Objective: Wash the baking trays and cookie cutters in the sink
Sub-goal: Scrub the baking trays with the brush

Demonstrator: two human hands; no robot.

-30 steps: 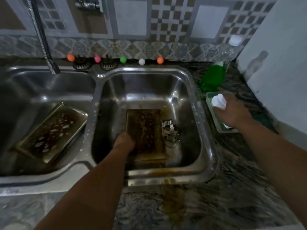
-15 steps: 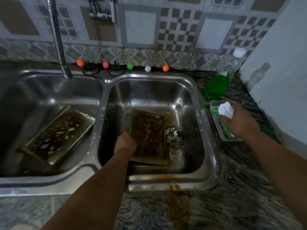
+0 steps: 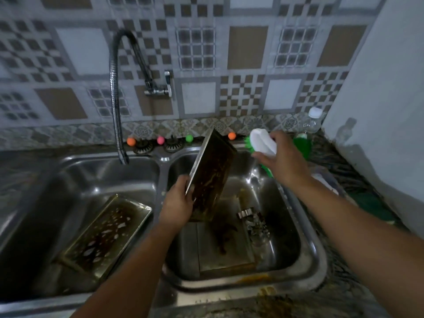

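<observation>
My left hand [image 3: 176, 204] grips the near left edge of a dirty baking tray [image 3: 212, 173] and holds it tilted upright above the right sink basin [image 3: 309, 249]. My right hand [image 3: 281, 160] holds a white-handled brush [image 3: 262, 142] with green bristles just right of the tray's top. Metal cookie cutters [image 3: 251, 218] lie on the basin floor, beside another tray [image 3: 226, 246] lying flat under brown residue. A third greasy tray [image 3: 103, 232] leans in the left basin [image 3: 34, 203].
A flexible tap [image 3: 117, 106] hangs over the left basin. A bottle of green dish soap [image 3: 306, 140] and a clear plastic container [image 3: 328, 180] stand on the marble counter at right. Coloured pegs [image 3: 160, 140] line the sink's back rim. A white wall closes the right side.
My left hand lifted the tray from the basin floor and stood it up. My right hand picked the brush out of the container and brought it left toward the tray. The view tilted upward.
</observation>
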